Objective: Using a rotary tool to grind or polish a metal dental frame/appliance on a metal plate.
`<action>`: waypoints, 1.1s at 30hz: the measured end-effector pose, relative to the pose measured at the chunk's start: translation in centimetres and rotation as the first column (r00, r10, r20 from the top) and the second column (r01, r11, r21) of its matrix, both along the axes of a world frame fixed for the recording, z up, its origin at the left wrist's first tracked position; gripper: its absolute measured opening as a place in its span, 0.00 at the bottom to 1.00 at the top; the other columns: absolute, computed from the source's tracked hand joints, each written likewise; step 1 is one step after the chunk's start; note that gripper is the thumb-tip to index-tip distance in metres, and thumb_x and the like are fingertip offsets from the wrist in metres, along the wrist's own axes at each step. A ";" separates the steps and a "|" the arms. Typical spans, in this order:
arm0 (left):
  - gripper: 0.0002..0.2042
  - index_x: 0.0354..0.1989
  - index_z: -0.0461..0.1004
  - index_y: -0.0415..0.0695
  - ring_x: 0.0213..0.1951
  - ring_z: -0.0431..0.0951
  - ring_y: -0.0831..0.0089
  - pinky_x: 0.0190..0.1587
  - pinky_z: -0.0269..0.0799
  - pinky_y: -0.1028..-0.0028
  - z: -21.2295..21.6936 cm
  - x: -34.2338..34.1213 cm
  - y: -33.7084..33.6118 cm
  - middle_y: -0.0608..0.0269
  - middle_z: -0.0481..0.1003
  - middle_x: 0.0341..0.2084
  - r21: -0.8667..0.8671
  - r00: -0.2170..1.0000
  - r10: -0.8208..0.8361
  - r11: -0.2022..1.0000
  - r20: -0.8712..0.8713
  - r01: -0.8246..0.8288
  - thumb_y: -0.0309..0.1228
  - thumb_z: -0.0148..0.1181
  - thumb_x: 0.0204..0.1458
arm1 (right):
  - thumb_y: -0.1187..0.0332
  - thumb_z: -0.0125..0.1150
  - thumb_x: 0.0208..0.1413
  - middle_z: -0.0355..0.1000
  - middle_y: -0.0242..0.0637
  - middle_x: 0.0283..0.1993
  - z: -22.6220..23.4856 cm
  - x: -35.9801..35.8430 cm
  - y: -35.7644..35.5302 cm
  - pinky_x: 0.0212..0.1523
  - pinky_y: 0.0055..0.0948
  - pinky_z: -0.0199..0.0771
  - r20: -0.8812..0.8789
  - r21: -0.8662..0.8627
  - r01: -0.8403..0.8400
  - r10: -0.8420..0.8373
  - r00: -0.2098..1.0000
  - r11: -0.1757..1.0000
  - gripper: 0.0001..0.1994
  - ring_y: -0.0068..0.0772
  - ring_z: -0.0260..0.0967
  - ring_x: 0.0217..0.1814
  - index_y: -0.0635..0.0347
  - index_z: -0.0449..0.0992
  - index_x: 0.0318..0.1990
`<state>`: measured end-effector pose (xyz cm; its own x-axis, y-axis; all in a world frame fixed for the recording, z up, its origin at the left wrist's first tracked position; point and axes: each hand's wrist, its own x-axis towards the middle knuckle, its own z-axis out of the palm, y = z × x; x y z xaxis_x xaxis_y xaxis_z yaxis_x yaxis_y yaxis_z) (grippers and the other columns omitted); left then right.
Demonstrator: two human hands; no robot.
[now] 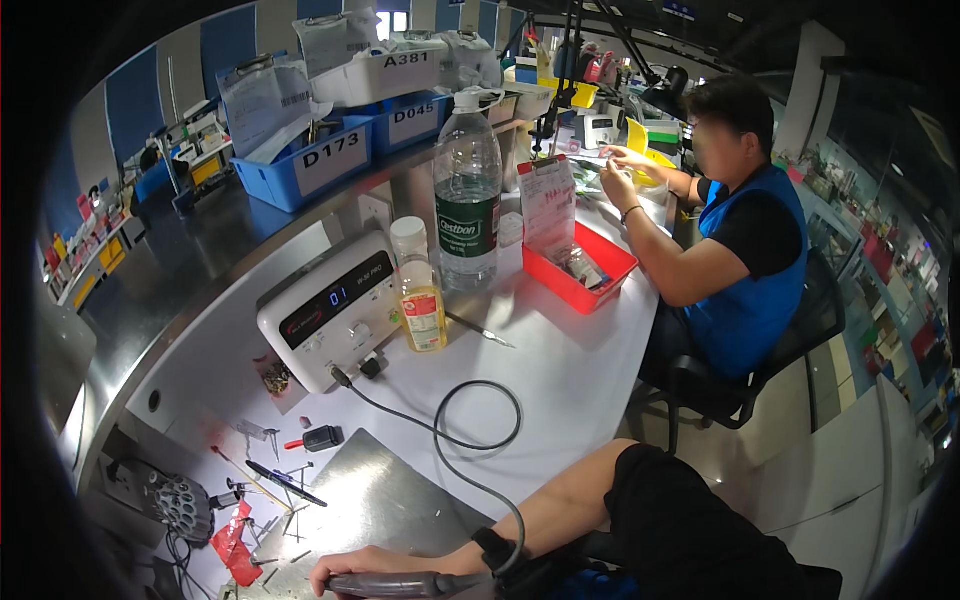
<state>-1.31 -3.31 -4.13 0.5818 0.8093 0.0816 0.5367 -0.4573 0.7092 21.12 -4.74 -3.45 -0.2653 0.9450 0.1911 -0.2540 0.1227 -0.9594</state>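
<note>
My right arm reaches in from the lower right, with a dark strap around the wrist. At the bottom edge my right hand (375, 562) is closed around a grey pen-like rotary handpiece (400, 586), over the near part of a metal plate (355, 490). The hand's lower part is cut off by the frame. A black cable (470, 475) loops from the handpiece across the white table to a white control box (335, 310) with a lit display. My left hand is out of the picture.
Left of the plate lie a black pen (287, 484), several thin burs, a red wrapper (233, 545) and a round bur holder (182, 505). A yellow-liquid bottle (422, 315), a large water bottle (467, 200) and a red tray (580, 275) stand farther back. A co-worker (745, 230) sits at right.
</note>
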 end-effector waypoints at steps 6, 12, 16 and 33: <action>0.19 0.50 0.72 0.37 0.38 0.77 0.74 0.46 0.75 0.69 -0.4 0.0 -0.3 0.62 0.78 0.38 -0.019 0.997 -0.012 1.000 0.076 0.013 0.28 0.71 0.53 | 0.65 0.64 0.58 0.66 0.27 0.32 -1.1 -0.7 0.3 0.36 0.24 0.60 0.013 0.091 0.038 -0.039 0.999 0.995 0.13 0.19 0.58 0.34 0.58 0.71 0.46; 0.19 0.50 0.71 0.37 0.37 0.77 0.74 0.45 0.75 0.69 -1.2 -0.2 -0.3 0.61 0.78 0.38 -0.066 0.987 -0.027 0.997 0.158 0.037 0.27 0.71 0.53 | 0.63 0.65 0.59 0.67 0.29 0.35 -1.6 -0.7 0.3 0.38 0.25 0.61 0.050 0.124 0.049 -0.055 0.997 0.991 0.15 0.21 0.60 0.36 0.59 0.72 0.49; 0.19 0.51 0.71 0.37 0.36 0.77 0.75 0.44 0.76 0.69 -1.8 -0.4 -0.3 0.61 0.78 0.38 -0.086 0.980 -0.030 0.995 0.199 0.048 0.27 0.71 0.53 | 0.62 0.67 0.58 0.70 0.41 0.49 -3.5 -0.3 0.6 0.51 0.31 0.67 0.187 0.199 0.015 -0.053 0.981 0.980 0.22 0.30 0.67 0.49 0.61 0.70 0.56; 0.15 0.49 0.76 0.39 0.40 0.80 0.70 0.45 0.76 0.70 0.3 0.8 1.2 0.60 0.80 0.38 -0.036 0.991 -0.136 0.990 0.016 0.137 0.24 0.70 0.53 | 0.61 0.63 0.62 0.71 0.46 0.53 -0.8 0.0 -0.1 0.55 0.37 0.68 0.379 0.145 -0.117 0.054 0.924 0.982 0.22 0.40 0.68 0.55 0.65 0.70 0.58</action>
